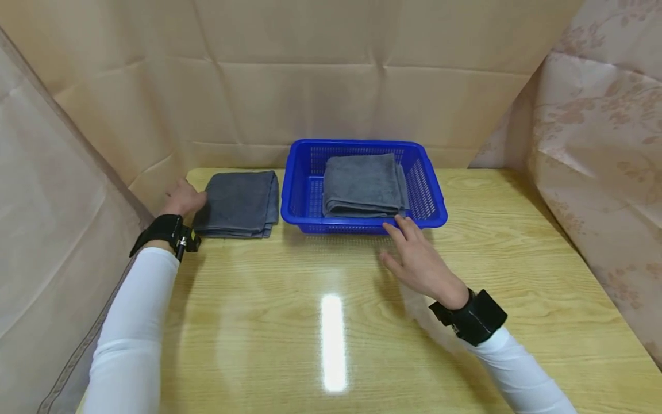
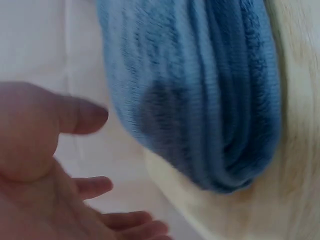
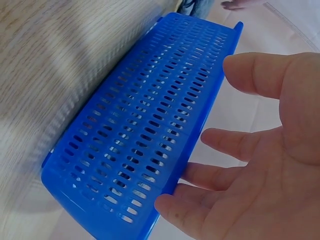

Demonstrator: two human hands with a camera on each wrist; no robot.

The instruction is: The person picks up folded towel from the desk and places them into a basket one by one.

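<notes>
A folded grey towel [image 1: 235, 201] lies on the table to the left of a blue plastic basket [image 1: 291, 184]. Inside the basket rests another folded grey towel [image 1: 362, 181]. My left hand [image 1: 182, 199] is at the first towel's left edge with its fingers loose; in the left wrist view a gap shows between the thumb and the towel [image 2: 150, 90], which looks bluish there. My right hand [image 1: 421, 261] hovers by the basket's front rim, fingers spread. From the right wrist view its fingertips [image 3: 170, 205] are at the rim, though contact is hard to tell.
A light wood-grain table [image 1: 269, 322] carries everything. Beige cloth [image 1: 320, 103] hangs close behind the basket, with a pale curtain [image 1: 57, 230] at the left and a flowered cloth [image 1: 600, 172] at the right.
</notes>
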